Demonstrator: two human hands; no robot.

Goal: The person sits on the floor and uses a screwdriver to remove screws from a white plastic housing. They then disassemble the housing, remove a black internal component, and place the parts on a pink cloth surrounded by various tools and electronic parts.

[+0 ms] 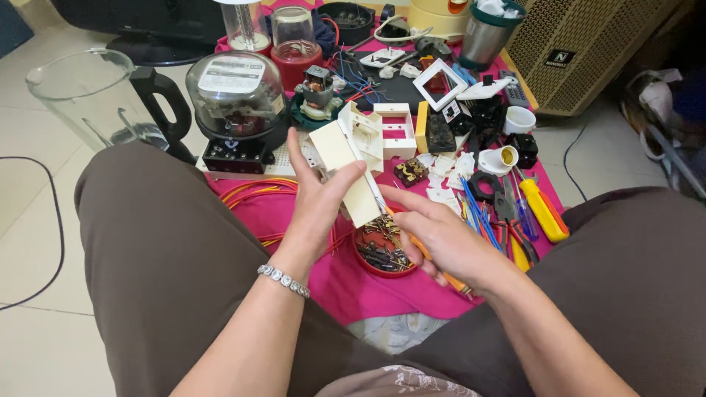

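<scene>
The person sits on a pale tiled floor (pixel 29 242), knees apart, over a pink cloth (pixel 353 283) crowded with parts. The left hand (pixel 318 206) holds a cream switch box (pixel 351 165) up above the cloth, thumb and fingers closed round its near end. The right hand (pixel 441 239) is curled shut on a thin tool (pixel 376 197) whose tip meets the box's edge. Just below the hands sits a red dish (pixel 379 254) of screws. Far left stand a meter (pixel 235 95) and a clear jug (pixel 92 95); right lie a yellow screwdriver (pixel 543 211) and pliers. A beige speaker (pixel 588 51) stands far right.
</scene>
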